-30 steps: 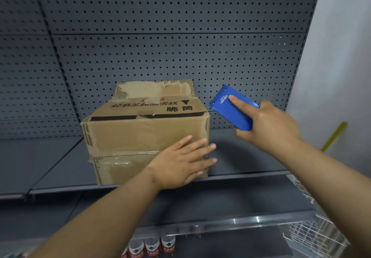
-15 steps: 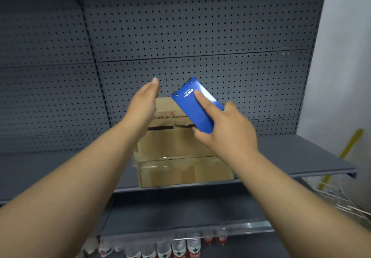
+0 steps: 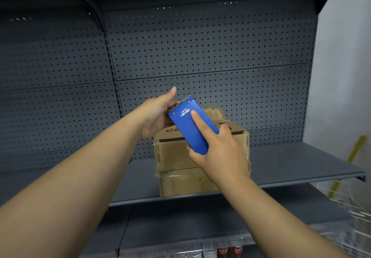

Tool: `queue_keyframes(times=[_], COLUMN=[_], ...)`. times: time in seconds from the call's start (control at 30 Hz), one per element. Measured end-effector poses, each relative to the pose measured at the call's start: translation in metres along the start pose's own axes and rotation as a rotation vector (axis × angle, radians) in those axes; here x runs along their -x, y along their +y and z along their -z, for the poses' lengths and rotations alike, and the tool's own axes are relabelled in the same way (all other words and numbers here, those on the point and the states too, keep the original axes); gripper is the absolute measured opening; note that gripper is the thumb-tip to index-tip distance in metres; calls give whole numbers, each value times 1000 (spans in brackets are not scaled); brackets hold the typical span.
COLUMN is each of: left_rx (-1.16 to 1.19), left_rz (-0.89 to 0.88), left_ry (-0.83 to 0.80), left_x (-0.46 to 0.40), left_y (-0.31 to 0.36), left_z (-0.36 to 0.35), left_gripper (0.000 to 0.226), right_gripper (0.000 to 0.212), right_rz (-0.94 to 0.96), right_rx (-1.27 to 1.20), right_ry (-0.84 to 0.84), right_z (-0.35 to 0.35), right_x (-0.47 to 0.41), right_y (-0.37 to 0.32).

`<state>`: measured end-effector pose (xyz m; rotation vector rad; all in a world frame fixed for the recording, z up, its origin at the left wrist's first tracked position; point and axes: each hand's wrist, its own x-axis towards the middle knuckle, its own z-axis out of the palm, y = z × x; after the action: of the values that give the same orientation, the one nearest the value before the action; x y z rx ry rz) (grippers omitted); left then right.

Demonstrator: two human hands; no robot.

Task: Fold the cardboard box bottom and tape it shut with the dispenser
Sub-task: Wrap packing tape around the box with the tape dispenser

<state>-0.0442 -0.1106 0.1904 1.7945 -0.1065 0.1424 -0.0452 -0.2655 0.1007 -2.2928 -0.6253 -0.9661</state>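
Right hand (image 3: 218,153) holds the blue dispenser (image 3: 191,126), forefinger along its face; left hand (image 3: 158,115) pinches at its front end, above the box (image 3: 200,157) on a grey shelf (image 3: 301,163).

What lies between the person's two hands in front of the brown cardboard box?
In the head view, the blue tape dispenser lies between the left hand and right hand, in front of the brown cardboard box.

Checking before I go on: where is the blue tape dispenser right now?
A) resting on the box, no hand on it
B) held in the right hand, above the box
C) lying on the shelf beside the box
B: the right hand grips the blue tape dispenser over the cardboard box, index finger along its face.
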Motion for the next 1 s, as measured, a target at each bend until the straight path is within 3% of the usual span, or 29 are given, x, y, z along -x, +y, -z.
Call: queue_keyframes(times=[0.2,0.43,0.63,1.0], left_rx=[-37,76,25,-221], left_rz=[48,122,119,-27], left_ry=[-46,-3,70,191], left_x=[0,-11,-16,-45], left_y=[-5,-14,-11,7], left_z=[6,2,-26,-98], left_gripper=[59,32,17,20], right_gripper=[79,78,76,81], right_rz=[-2,-55,-84,-185], right_rx=[-11,86,99,17], right_ry=[40,-74,-118,76], right_z=[-6,5,20,39], right_x=[10,20,30,48], right_y=[-2,-2,10,60])
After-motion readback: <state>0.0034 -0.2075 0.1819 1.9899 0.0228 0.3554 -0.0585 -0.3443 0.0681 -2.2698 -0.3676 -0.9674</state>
